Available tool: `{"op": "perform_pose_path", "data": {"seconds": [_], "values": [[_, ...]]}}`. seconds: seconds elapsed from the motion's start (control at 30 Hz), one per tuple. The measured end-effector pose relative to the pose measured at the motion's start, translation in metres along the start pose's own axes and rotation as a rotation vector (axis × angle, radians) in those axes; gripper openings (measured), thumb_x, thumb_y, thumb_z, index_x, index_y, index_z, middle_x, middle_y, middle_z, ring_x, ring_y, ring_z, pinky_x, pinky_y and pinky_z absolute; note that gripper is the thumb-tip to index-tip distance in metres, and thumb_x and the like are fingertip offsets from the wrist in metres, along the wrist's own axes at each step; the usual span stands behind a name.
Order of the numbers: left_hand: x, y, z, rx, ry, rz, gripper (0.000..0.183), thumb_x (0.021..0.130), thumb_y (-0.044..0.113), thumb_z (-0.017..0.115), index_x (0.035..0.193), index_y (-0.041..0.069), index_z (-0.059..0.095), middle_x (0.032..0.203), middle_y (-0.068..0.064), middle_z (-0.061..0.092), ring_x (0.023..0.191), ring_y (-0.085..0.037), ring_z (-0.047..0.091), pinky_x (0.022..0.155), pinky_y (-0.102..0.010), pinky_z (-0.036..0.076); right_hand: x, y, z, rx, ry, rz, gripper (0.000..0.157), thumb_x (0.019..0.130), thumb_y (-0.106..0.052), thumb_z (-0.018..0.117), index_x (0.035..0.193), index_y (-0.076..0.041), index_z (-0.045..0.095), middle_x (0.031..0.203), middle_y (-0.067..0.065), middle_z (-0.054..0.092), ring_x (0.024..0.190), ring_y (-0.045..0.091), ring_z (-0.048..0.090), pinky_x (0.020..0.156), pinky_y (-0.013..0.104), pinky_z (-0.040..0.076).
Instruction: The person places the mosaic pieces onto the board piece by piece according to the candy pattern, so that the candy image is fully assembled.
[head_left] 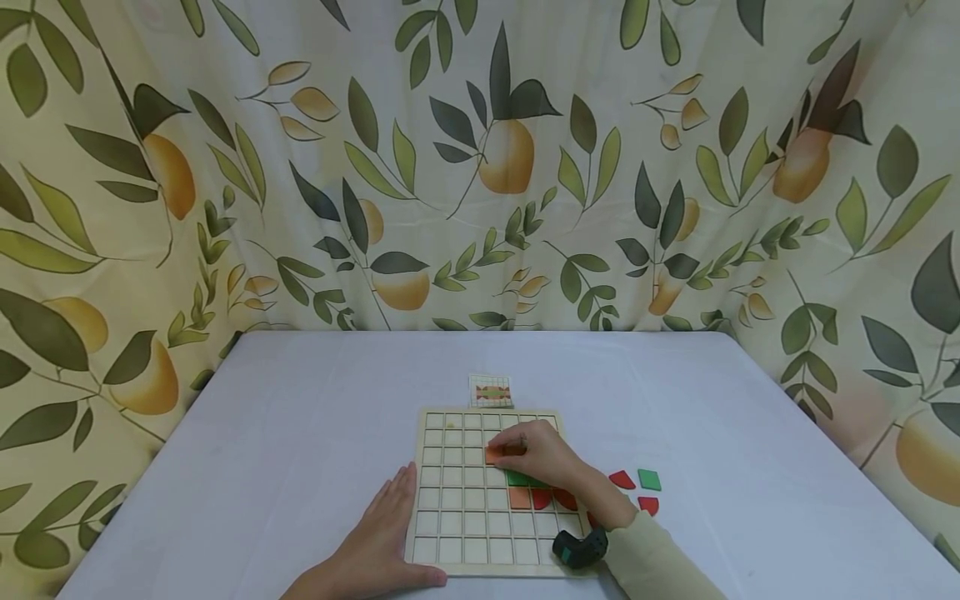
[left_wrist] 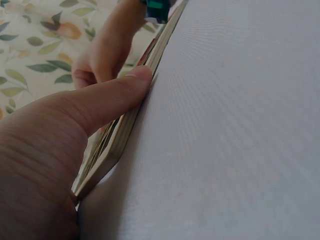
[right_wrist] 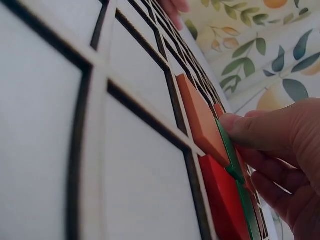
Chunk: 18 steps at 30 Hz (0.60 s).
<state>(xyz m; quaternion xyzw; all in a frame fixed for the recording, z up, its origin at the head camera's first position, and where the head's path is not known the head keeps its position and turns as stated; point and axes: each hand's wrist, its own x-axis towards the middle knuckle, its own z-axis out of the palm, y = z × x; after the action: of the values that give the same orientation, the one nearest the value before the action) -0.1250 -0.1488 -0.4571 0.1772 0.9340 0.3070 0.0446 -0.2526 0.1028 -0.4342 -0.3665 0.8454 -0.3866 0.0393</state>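
A pale wooden grid board (head_left: 452,525) lies on the white-covered table. My left hand (head_left: 378,533) rests along its left edge with straight fingers, its thumb (left_wrist: 112,100) against the near edge. Over the board's upper middle, my right hand (head_left: 543,454) pinches an orange tile (head_left: 491,455) between thumb and fingers, at a grid cell. Just nearer lie green tiles (head_left: 517,478), partly covered by that hand. In the row below sit an orange square tile (head_left: 519,497) and red tiles (head_left: 541,498). The right wrist view shows the thumb (right_wrist: 237,127) close beside the green tile (right_wrist: 229,150).
A small pattern card (head_left: 491,392) touches or nearly touches the board's far edge. Right of the board lie loose red pieces (head_left: 622,479) and a green square (head_left: 649,479). The right wrist wears a black device (head_left: 580,550). Behind the table hangs a leaf-and-fruit patterned curtain (head_left: 465,242).
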Motion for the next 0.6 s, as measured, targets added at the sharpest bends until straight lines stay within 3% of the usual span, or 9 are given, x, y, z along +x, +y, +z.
{"op": "perform_pose_path", "data": {"seconds": [0.23, 0.43, 0.6], "values": [[0.0, 0.002, -0.001, 0.005, -0.016, -0.021, 0.133, 0.058, 0.078, 0.061, 0.144, -0.005, 0.004, 0.151, -0.018, 0.006, 0.138, -0.027, 0.002, 0.108, -0.049, 0.007, 0.0, -0.002, -0.001, 0.023, -0.011, 0.042, 0.019, 0.079, -0.01, 0.072, 0.098, -0.006, 0.071, 0.095, 0.001, 0.068, 0.088, 0.014, 0.063, 0.074, 0.027, 0.051], [-0.001, 0.003, -0.001, 0.002, -0.011, -0.011, 0.132, 0.059, 0.077, 0.061, 0.144, -0.007, 0.004, 0.15, -0.02, 0.007, 0.138, -0.028, 0.003, 0.107, -0.05, 0.008, -0.005, 0.001, -0.008, 0.013, 0.037, 0.017, 0.021, 0.079, -0.012, 0.073, 0.098, -0.006, 0.071, 0.095, 0.0, 0.068, 0.091, 0.014, 0.062, 0.079, 0.031, 0.05], [-0.002, 0.003, -0.001, -0.02, 0.005, -0.003, 0.131, 0.06, 0.075, 0.064, 0.144, -0.006, 0.004, 0.151, -0.02, 0.006, 0.138, -0.028, 0.002, 0.109, -0.043, 0.004, -0.016, 0.003, -0.02, -0.036, 0.085, 0.015, 0.02, 0.078, -0.013, 0.074, 0.098, -0.007, 0.072, 0.095, -0.001, 0.068, 0.092, 0.015, 0.061, 0.081, 0.035, 0.05]]}}
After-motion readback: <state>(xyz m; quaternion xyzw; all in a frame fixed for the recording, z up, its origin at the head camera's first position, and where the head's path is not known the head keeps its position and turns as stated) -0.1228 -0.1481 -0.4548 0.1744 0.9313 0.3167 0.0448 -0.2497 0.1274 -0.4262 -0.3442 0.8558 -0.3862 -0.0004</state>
